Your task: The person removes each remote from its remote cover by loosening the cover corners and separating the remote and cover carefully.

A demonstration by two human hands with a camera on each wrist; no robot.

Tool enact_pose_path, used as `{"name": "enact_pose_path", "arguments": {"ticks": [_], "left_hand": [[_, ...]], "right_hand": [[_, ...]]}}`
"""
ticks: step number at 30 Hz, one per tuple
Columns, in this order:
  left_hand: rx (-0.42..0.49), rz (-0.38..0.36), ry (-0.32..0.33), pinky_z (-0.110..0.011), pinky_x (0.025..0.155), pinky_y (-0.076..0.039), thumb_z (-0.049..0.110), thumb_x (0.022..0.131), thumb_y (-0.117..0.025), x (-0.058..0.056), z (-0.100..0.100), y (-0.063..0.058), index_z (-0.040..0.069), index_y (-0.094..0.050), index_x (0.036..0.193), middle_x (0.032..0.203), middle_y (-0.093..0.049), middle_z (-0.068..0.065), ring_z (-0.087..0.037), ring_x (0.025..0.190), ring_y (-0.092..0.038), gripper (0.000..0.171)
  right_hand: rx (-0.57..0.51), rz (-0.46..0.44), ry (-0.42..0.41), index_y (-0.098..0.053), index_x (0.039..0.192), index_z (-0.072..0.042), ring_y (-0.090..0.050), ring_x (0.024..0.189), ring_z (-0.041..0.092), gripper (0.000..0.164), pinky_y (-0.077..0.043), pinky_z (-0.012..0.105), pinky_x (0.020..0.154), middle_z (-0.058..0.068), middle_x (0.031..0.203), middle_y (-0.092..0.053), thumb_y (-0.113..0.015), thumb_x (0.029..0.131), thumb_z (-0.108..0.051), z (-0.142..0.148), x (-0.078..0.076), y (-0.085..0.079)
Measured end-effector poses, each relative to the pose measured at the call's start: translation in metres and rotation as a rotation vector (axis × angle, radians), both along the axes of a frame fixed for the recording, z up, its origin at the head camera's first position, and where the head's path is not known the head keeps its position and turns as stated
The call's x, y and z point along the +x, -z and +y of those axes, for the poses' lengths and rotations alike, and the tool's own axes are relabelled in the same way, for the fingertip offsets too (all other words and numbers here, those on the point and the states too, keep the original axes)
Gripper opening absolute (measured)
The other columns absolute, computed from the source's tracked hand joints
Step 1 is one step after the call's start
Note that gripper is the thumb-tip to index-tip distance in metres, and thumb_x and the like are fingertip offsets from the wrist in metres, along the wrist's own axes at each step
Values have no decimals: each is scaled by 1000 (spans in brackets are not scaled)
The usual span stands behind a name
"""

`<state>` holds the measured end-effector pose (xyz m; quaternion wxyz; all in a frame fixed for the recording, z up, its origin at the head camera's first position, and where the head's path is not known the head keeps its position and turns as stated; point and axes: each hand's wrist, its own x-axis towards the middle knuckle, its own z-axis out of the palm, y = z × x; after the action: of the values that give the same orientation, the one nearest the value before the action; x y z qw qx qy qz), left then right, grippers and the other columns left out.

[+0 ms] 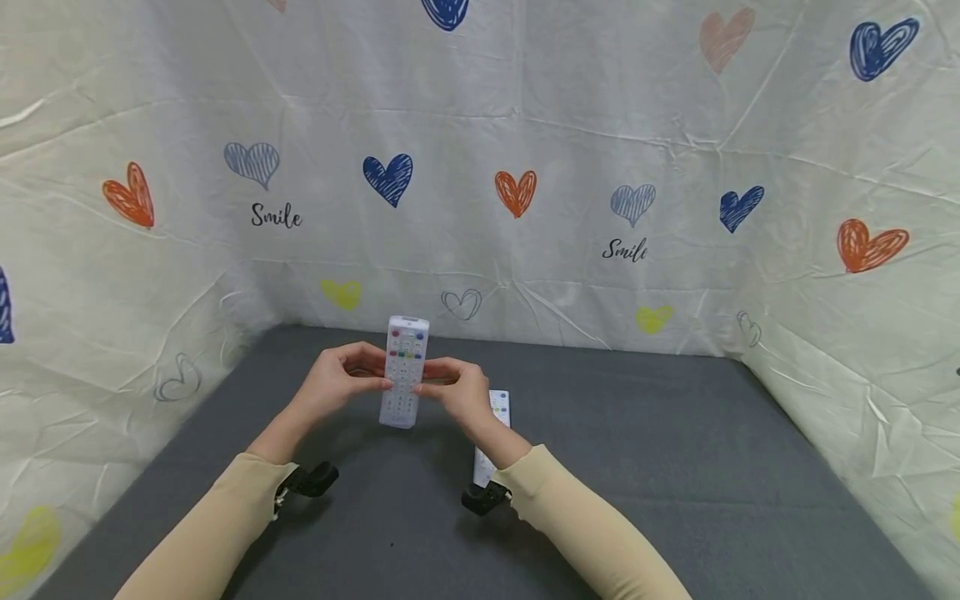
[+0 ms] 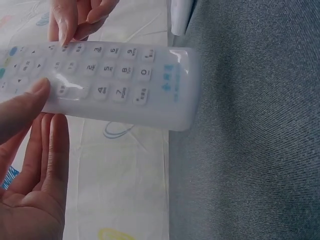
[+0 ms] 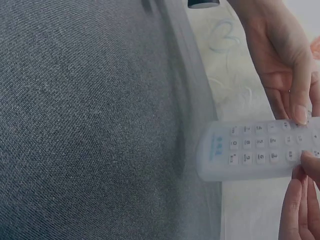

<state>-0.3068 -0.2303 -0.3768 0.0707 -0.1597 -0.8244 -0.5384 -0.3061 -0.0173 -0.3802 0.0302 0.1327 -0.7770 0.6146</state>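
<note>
A white remote control (image 1: 405,367) in a translucent cover stands nearly upright above the table, its buttons facing the head camera. My left hand (image 1: 337,379) pinches its left edge, with the thumb on the button face and the fingers behind. On the opposite edge my right hand (image 1: 459,392) pinches it the same way. Number keys and blue lettering show at the lower end of the remote (image 2: 145,85) in the left wrist view. A second white remote (image 1: 500,404) lies on the table, partly hidden beneath my right forearm.
The dark grey table (image 1: 637,450) extends to both sides and toward the front. White cloth (image 1: 570,192) printed with hearts and the word "Smile" hangs behind it and along its sides. Each wrist carries a black camera, such as the left one (image 1: 318,479).
</note>
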Motion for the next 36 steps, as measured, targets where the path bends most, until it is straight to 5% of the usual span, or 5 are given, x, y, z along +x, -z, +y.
{"name": "enact_pose_path", "arguments": {"ticks": [15, 21, 27, 36], "left_hand": [[-49, -25, -67, -27, 78, -54, 27, 80, -76, 3, 0, 5, 10, -65, 110, 105, -68, -12, -15, 87, -65, 35], [39, -49, 20, -28, 80, -56, 22, 82, -75, 4, -5, 9, 5, -66, 112, 107, -68, -11, -15, 90, -67, 36], [164, -87, 114, -30, 84, -56, 18, 87, -69, 5, -7, 12, -5, -62, 116, 109, -66, -6, -14, 94, -67, 38], [127, -129, 50, -40, 84, -56, 26, 84, -73, 4, -3, 17, -3, -62, 112, 106, -63, -13, -16, 91, -66, 42]], "right_hand": [[-15, -92, 16, -75, 101, -16, -64, 103, 23, 29, -56, 30, 78, 0, 100, -73, -80, 74, -6, 0, -1, 4], [-161, -155, -24, -74, 99, -7, -71, 81, 16, 20, -58, 31, 75, 7, 99, -72, -73, 79, -2, -1, 1, 4], [-192, -166, -14, -74, 97, -3, -69, 80, 12, 15, -58, 30, 75, 9, 97, -72, -67, 87, -11, -1, 1, 6], [-192, -169, -39, -72, 100, -2, -67, 85, 13, 22, -58, 30, 78, 9, 99, -71, -75, 79, -6, -1, 0, 16]]}}
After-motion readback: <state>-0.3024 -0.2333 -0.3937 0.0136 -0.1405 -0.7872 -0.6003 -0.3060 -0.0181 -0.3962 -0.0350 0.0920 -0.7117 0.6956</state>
